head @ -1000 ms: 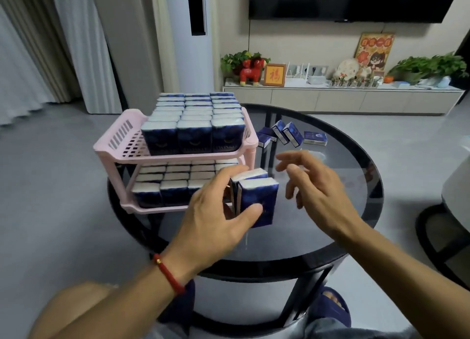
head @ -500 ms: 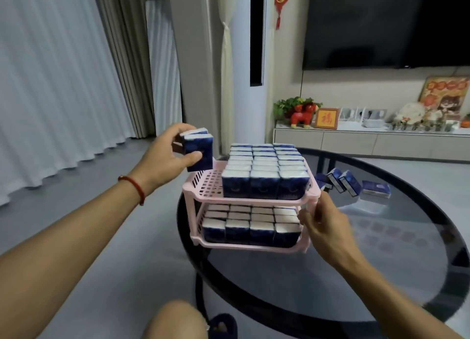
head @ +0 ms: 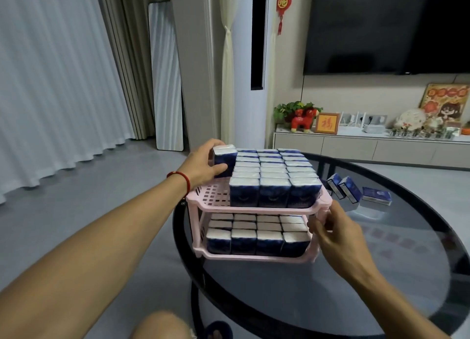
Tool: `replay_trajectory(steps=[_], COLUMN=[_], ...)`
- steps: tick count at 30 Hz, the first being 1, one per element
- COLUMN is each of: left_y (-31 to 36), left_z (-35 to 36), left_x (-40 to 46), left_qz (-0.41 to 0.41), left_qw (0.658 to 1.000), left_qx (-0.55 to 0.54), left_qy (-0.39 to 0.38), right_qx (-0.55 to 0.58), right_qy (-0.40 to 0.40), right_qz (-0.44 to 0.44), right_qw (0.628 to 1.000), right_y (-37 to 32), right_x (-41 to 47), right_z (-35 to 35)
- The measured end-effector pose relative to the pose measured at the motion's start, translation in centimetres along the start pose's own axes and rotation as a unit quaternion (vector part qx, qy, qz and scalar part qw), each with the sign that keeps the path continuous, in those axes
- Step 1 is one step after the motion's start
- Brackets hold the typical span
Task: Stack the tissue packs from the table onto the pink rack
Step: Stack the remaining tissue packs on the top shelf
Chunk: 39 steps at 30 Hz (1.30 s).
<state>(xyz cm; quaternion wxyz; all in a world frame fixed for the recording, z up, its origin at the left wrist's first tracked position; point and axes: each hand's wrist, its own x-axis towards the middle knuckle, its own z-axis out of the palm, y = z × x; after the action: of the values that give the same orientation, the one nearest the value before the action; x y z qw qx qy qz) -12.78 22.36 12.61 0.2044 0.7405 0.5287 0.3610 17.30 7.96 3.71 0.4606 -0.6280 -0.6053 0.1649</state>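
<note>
A pink two-tier rack (head: 211, 203) stands on the round dark glass table (head: 381, 275), both tiers filled with rows of blue-and-white tissue packs. My left hand (head: 203, 164) grips tissue packs (head: 225, 158) at the back left of the top tier, just left of the standing rows. My right hand (head: 335, 233) holds the rack's front right post, fingers curled round it. Several loose tissue packs (head: 353, 189) lie on the table behind the rack on the right.
The rack's top tier has a bare strip (head: 212, 195) along its left side. A TV cabinet (head: 368, 145) with ornaments stands against the far wall. My knee (head: 160, 326) shows under the table's near edge.
My left hand picked up packs from the table, lifted them over the rack's left side and lowered them to the top tier's back left. My right hand went to the rack's right post.
</note>
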Motion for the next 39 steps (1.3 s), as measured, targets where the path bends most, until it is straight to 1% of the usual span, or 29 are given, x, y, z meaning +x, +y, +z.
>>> replay_trajectory(steps=[5,8,10,12,14,18,20,24,26,32,39], left_y=[0.3,0.3,0.1,0.2,0.4,0.2,-0.2,-0.5,-0.5,0.0,0.3], left_z=[-0.9,-1.3,-1.4,-1.3,-1.3,-1.6,-1.7,-1.1,-1.0,-1.3,-1.4], left_x=[0.6,1.1,1.2,1.4,1.5,1.8,2.0,2.2,2.3,1.9,1.8], left_qz=[0.002,0.001,0.000,0.017,0.034,0.033,0.036,0.039,0.034,0.022,0.002], left_qw=[0.997,0.993,0.993,0.991,0.984,0.972,0.973,0.985,0.986,0.982,0.983], left_qx=[0.063,0.073,0.071,0.078,0.104,0.124,0.118,0.064,0.046,0.038,0.062], left_qy=[-0.049,-0.087,-0.097,-0.109,-0.138,-0.197,-0.194,-0.154,-0.155,-0.182,-0.175], right_qx=[-0.017,-0.019,-0.022,-0.027,-0.030,-0.033,-0.033,-0.025,-0.028,-0.026,-0.016], right_qy=[-0.008,-0.010,-0.009,-0.011,-0.015,-0.021,-0.021,-0.029,-0.028,-0.030,-0.036], right_qz=[-0.006,-0.010,-0.011,-0.011,-0.008,-0.008,-0.011,-0.010,-0.009,-0.007,-0.008], right_qw=[1.000,1.000,1.000,1.000,0.999,0.999,0.999,0.999,0.999,0.999,0.999], right_y=[0.1,0.0,0.0,0.1,0.2,0.1,0.0,-0.2,-0.2,-0.3,-0.3], right_x=[0.1,0.1,0.1,0.1,0.2,0.1,0.1,0.0,-0.1,-0.1,-0.2], right_z=[-0.1,-0.2,-0.2,-0.2,-0.2,-0.2,-0.2,-0.3,-0.3,-0.4,-0.5])
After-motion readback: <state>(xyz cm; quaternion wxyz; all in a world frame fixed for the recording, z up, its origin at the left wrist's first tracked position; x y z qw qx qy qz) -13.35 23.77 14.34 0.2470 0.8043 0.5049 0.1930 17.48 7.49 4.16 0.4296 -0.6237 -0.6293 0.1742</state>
